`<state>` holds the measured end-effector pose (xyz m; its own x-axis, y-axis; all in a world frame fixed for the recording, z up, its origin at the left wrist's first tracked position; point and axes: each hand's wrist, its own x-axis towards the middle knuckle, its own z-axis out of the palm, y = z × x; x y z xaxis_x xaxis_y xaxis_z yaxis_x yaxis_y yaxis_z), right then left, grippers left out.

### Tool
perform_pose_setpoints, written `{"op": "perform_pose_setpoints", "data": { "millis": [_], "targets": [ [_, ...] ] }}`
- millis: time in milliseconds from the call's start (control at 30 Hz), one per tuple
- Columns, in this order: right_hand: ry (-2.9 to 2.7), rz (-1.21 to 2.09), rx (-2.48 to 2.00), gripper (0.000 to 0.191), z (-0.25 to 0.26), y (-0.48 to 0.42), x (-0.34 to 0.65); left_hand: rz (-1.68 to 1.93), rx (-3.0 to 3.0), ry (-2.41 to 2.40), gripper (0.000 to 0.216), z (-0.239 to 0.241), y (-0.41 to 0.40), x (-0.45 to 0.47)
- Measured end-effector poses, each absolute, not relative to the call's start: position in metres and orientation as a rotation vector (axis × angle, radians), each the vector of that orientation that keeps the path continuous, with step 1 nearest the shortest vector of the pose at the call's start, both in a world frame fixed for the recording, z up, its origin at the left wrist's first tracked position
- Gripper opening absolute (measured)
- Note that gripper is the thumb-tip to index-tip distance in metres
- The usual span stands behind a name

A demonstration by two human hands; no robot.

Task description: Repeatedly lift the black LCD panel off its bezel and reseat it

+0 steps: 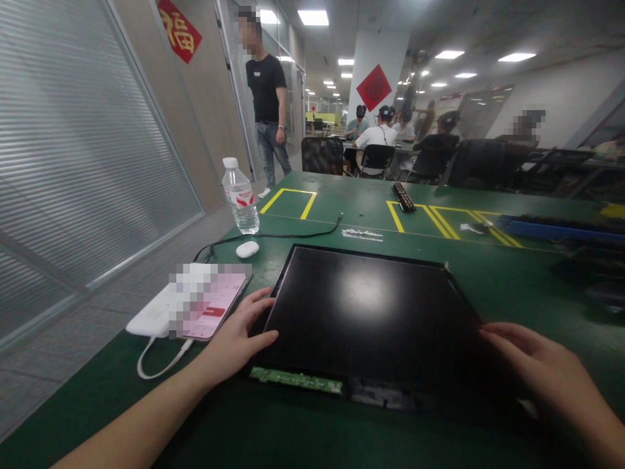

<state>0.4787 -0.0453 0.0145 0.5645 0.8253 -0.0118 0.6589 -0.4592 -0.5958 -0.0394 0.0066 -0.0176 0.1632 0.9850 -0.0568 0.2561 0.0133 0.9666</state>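
Observation:
A black LCD panel (371, 306) lies screen-up in front of me, a ceiling light reflected in its surface. A green circuit board strip (295, 381) shows along its near edge. My left hand (239, 335) grips the panel's left edge, its thumb over the front and its fingers along the side. At the right edge, my right hand (530, 348) holds the panel with fingers pressed together; its thumb is partly hidden. Whether the panel touches the table all round, I cannot tell. Beside my left hand are a pink-screened phone (222, 303) and a white power bank (153, 309).
On the green table (273, 430) stand a water bottle (240, 202), a white earbud case (247, 249), a black cable (288, 235) and a dark ridged strip (403, 197). A blue tray (547, 229) sits right. A person (266, 91) stands beyond; others sit behind.

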Motion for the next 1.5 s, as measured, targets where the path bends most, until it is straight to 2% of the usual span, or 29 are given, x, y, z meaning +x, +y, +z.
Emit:
{"op": "perform_pose_setpoints", "data": {
  "millis": [333, 633, 1033, 1300, 1500],
  "targets": [
    [-1.015, 0.52, -2.302, 0.055, 0.034, -0.043, 0.461, 0.814, 1.59, 1.366, 0.066, -0.019, 0.007, -0.041],
    [-1.026, 0.536, -2.342, 0.062, 0.037, -0.043, 0.458, 0.839, 1.656, 1.389, 0.058, -0.024, 0.008, -0.046],
    [-1.056, 0.499, -2.364, 0.067, 0.032, -0.043, 0.462, 0.768, 1.632, 1.418, 0.072, -0.016, 0.01, -0.04],
    [-1.065, 0.494, -2.243, 0.053, 0.029, -0.045, 0.465, 0.749, 1.579, 1.418, 0.079, -0.008, 0.009, -0.036],
    [-1.111, 0.467, -2.186, 0.05, 0.02, -0.045, 0.474, 0.754, 1.528, 1.417, 0.076, -0.006, 0.009, -0.033]
  ]
}}
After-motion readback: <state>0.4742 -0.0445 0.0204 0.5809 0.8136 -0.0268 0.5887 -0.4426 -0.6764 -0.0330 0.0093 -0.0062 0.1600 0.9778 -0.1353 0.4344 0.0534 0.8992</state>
